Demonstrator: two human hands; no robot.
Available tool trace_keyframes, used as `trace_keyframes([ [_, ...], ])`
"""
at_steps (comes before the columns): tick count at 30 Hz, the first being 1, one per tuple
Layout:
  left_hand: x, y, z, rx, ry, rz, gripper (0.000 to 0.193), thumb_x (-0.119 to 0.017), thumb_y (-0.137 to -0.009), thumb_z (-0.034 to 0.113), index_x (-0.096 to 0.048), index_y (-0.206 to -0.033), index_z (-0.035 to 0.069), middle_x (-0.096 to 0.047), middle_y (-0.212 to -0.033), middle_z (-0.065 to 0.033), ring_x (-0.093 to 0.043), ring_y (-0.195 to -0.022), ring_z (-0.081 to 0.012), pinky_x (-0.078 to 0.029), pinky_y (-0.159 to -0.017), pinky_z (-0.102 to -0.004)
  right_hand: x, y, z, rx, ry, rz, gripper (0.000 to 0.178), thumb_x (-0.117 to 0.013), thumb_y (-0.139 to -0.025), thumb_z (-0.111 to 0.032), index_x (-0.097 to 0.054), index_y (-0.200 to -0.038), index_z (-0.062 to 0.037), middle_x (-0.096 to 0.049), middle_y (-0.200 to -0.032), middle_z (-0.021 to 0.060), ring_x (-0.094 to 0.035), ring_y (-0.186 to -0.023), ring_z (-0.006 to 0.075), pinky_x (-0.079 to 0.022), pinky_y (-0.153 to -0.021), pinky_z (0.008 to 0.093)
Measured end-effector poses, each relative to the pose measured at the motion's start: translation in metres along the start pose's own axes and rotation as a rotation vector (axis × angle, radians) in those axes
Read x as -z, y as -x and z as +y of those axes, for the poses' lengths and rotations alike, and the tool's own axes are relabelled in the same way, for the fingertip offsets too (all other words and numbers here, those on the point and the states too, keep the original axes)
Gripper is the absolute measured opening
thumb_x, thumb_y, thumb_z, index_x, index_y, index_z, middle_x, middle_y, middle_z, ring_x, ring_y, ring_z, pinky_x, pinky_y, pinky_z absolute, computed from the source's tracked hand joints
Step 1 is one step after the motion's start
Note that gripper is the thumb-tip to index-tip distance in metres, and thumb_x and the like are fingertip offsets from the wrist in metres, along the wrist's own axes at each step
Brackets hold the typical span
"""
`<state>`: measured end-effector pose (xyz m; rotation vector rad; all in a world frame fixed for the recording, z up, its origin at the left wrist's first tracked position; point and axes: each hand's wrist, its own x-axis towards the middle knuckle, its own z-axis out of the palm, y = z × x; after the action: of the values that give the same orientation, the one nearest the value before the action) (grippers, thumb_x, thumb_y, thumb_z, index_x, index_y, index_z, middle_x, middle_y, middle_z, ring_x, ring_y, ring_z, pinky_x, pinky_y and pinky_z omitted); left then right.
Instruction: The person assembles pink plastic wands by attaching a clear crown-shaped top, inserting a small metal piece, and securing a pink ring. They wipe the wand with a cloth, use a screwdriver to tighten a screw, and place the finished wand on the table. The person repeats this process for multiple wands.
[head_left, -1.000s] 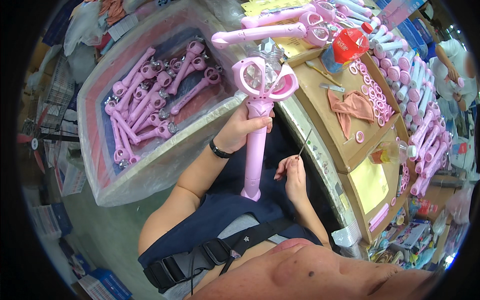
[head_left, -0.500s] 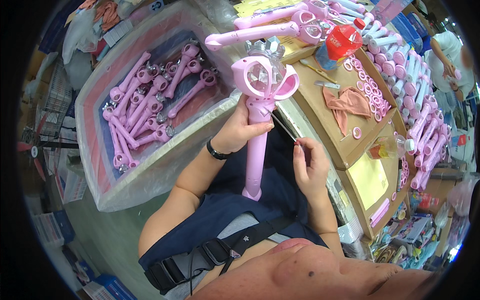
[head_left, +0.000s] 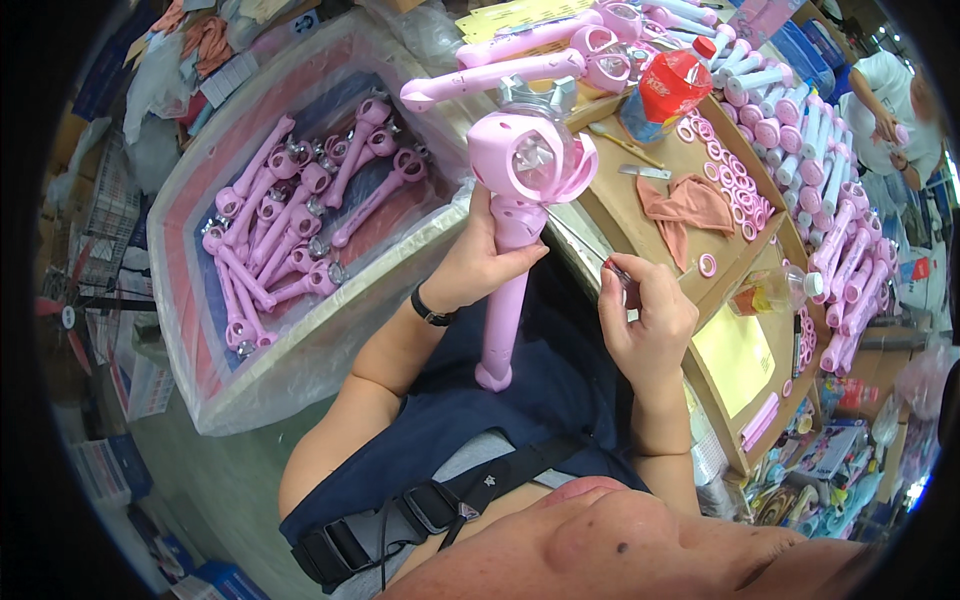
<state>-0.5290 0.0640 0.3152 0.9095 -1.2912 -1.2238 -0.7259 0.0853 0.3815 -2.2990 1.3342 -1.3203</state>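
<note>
My left hand (head_left: 482, 264) is wrapped round the neck of a pink toy wand (head_left: 505, 325), held upright in front of my apron. The wand's head is a round pink cage with a clear faceted ball inside and a silver crown on top. My right hand (head_left: 652, 322) is closed on a slim tool (head_left: 628, 287) with a dark handle and a thin metal shaft. That shaft points up and left toward the wand's neck; whether its tip touches the wand, I cannot tell.
At left, a plastic-lined bin (head_left: 335, 318) holds several pink wands. A cardboard tray (head_left: 625, 212) on the right carries pink rings, an orange cloth (head_left: 687, 213) and a red-labelled bottle (head_left: 668, 92). Beyond lie heaped wand handles (head_left: 800, 150). Another person (head_left: 880, 105) stands far right.
The wand's head has turned in my left hand, so a different side of the cage faces me. My right hand has shifted right and slightly down, and the tool's dark handle now shows.
</note>
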Motion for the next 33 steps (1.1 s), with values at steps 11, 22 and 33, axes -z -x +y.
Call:
trace_keyframes([
  [11, 0.007, -0.003, 0.006, -0.248, -0.397, -0.061, 0.104, -0.073, -0.073, 0.005, 0.001, -0.145, 0.001, -0.028, -0.142, -0.0176, -0.03, -0.131, -0.0246, -0.027, -0.106, -0.0359, 0.003, 0.0, 0.035, -0.629, -0.6, -0.349, 0.017, -0.055, -0.092, -0.016, -0.059, -0.093, 0.0012, -0.056, -0.075, -0.0028, -0.049, -0.07, 0.0045, -0.04, -0.063, 0.0199],
  [22, 0.007, 0.006, -0.002, -0.264, -0.646, -0.095, 0.101, -0.076, -0.072, 0.011, -0.006, -0.144, 0.0, -0.028, -0.142, -0.0275, -0.035, -0.13, -0.0398, -0.032, -0.105, -0.0403, 0.002, 0.017, 0.071, -0.968, -1.023, -0.697, 0.032, -0.049, -0.096, -0.029, -0.065, -0.091, -0.0018, -0.046, -0.062, -0.0071, -0.036, -0.05, 0.0018, -0.027, -0.046, 0.0193],
  [33, 0.008, 0.006, -0.007, -0.159, -0.388, -0.083, 0.103, -0.075, -0.074, 0.007, -0.001, -0.146, 0.003, -0.034, -0.137, -0.0204, -0.037, -0.127, -0.0256, -0.03, -0.104, -0.0362, -0.023, 0.029, 0.052, 0.084, 0.131, -0.078, 0.015, -0.07, -0.078, -0.012, -0.063, -0.091, -0.0062, -0.055, -0.068, 0.0069, -0.055, -0.059, 0.0238, -0.044, -0.052, 0.0332],
])
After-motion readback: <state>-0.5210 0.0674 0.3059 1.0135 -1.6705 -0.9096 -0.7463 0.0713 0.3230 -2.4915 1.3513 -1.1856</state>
